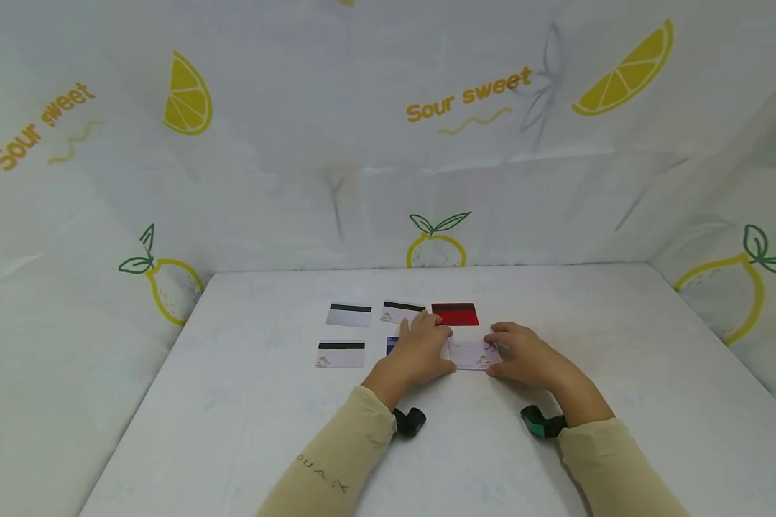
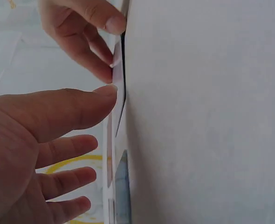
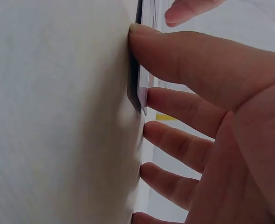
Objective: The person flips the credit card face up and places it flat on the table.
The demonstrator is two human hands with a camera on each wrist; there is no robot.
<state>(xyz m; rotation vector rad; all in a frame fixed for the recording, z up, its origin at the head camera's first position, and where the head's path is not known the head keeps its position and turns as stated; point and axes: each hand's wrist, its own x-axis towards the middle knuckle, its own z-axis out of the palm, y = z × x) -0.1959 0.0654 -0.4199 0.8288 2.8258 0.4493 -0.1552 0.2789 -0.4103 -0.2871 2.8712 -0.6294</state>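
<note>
The right hand [image 1: 524, 355] pinches a whitish card [image 1: 468, 356] with pinkish print, its lettering perhaps too faint to read, at the table [image 1: 621, 337], beside the straight-fingered left hand [image 1: 419, 352]. The backdrop [image 1: 284, 143] reads "Sour sweet".

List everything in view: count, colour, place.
White striped cards: 3, white, two far row, one near left
Red card: 1, red, far row, right end
Blue card: 1, blue, near row, partly hidden
Pale card: 1, pinkish white, near row, right end
Tabletop: 1, white, under the cards
Backdrop: 1, white, yellow lemon prints and lettering, around the tabletop
Wrist devices: 2, mostly black, at wrists
Sleeves: 2, beige, on forearms
Left hand: 1, bare, over blue card
Right hand: 1, bare, holding pale card
</note>
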